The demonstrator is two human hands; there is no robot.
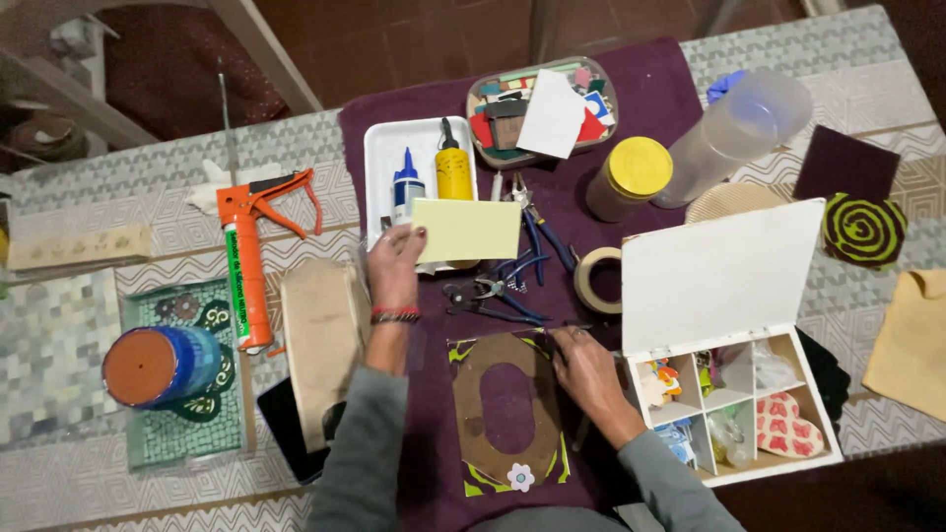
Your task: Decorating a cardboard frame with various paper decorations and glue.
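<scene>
Head camera looks down: left hand (394, 268) pinches a pale yellow card (466, 230) above the white tray (379, 148); right hand (589, 372) presses flat, fingers unclenched, on the brown oval frame (507, 406).

Two hands: the left (394, 264) and the right (588, 371). One yellow card (466, 230). One oval frame (506, 409). One caulking gun (251, 246). One white tray (379, 158) with two bottles, blue-capped (407, 184) and yellow (453, 169). One tin of scraps (540, 110). Two jars near the far edge: yellow-lidded (629, 178) and clear (734, 133). One tape roll (594, 280). Two pliers (493, 293) (540, 234). One white compartment box (734, 340). One blue pot (163, 365). One spiral disc (864, 230).
</scene>
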